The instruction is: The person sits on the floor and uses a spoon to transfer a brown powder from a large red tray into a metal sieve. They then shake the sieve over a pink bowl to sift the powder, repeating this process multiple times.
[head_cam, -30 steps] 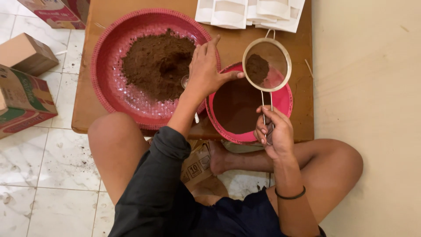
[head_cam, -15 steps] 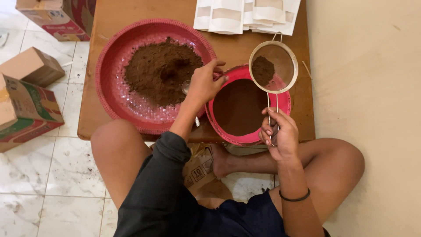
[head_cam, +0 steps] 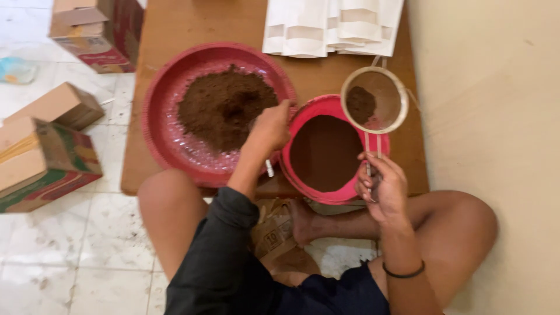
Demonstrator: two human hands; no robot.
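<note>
Left hand has slid from the small bowl's rim into the large red basin | counts: one basin, one pink bowl, one sieve, three cardboard boxes, all vessels on counter | left fingers curled around a spoon handle beside the powder heap | right hand fingers clamped on sieve handle, mesh over bowl's far rim

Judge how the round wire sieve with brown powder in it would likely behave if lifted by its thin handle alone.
The sieve would probably feel light: thin rim, fine mesh, only a small clump of powder. It may dip at the bowl end, since the right hand grips the handle's far end. Jolts would likely shake powder through into the pink bowl below.
</note>
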